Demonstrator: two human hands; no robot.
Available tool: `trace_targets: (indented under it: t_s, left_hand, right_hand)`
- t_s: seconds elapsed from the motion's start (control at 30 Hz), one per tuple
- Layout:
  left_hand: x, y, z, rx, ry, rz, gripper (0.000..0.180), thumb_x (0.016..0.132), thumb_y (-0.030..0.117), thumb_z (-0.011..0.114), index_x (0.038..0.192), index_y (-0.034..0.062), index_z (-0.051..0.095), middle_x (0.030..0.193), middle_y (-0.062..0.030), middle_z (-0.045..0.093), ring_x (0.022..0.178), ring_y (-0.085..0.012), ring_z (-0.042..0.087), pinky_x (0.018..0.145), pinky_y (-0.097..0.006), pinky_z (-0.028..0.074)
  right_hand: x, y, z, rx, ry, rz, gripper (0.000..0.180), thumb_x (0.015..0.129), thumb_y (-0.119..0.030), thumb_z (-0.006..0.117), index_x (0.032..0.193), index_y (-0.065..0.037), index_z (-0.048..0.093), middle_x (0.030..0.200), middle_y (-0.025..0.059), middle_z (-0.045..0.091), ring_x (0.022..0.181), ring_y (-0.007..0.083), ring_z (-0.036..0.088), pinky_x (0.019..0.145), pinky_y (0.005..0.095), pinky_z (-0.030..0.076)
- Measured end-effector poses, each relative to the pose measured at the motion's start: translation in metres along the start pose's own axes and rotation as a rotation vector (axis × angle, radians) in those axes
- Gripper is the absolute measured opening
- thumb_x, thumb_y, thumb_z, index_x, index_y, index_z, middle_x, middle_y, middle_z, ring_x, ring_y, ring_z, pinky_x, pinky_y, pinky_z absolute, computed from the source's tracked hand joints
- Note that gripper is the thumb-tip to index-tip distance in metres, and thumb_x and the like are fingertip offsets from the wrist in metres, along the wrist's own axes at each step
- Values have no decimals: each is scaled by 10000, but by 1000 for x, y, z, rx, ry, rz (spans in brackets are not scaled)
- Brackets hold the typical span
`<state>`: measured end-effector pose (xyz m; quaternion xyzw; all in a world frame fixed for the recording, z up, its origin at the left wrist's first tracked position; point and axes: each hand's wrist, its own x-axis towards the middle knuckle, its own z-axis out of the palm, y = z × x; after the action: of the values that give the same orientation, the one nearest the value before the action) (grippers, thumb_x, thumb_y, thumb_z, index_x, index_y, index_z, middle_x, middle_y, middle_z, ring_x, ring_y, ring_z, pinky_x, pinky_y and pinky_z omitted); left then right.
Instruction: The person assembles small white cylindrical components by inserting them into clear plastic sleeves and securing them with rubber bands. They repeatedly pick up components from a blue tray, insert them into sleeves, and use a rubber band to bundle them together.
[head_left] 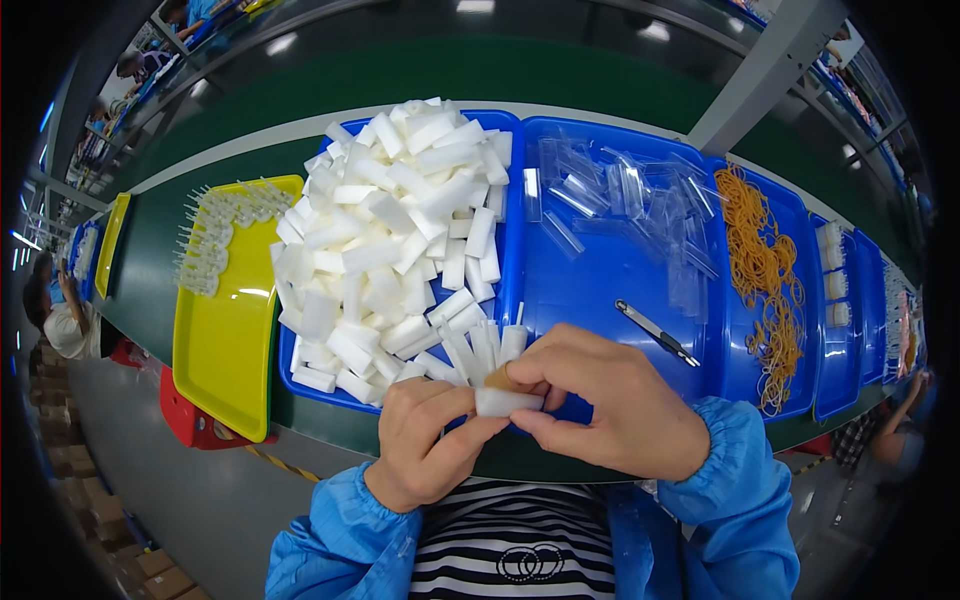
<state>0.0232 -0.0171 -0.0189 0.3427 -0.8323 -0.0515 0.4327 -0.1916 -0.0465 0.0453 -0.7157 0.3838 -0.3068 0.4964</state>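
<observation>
A: Item one, the hands?
B: Left hand [425, 435] and right hand [610, 400] meet over the near edge of the tabletop [160, 270]. Fingers of both are closed on a small white foam block [507, 402]; a tan rubber band [497, 379] sits at its top under the right fingertips.

A: Stock on hand?
B: Blue tray [510, 215], heaped with loose white foam blocks [395, 230], pile reaching down to just beside the hands. Second blue tray [610, 270]: clear plastic sleeves [620, 200] and one metal clip tool [655, 332]. Third blue tray [740, 375]: tangle of tan rubber bands [765, 265].

A: Finished pieces?
B: Yellow tray [225, 350], far left, holds small pale parts [215, 235] at its far end only; whether these are output, I cannot tell.

A: Progress?
B: By my judgement, early: one block in hand, the heap largely untouched.
</observation>
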Motion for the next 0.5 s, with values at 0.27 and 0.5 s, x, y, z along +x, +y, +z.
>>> trace_targets:
  t_s: [0.27,0.5]
  left_hand:
    - [6,4,-1,-33,-118,49,352,676,38,721,1026,73,732,986,-50,641,834,-207,588,684,-320,455]
    - [16,15,-8,-64,-251,162,359,692,90,729,1051,77,748,1054,-36,642,868,-178,588,706,-269,484]
  right_hand:
    - [-4,3,-4,244,141,133,305,854,-13,690,1140,-17,582,1012,90,648,843,154,659,706,265,528]
    - [0,22,-13,163,326,73,236,882,-80,702,1088,9,629,1052,94,649,924,131,646,835,278,511]
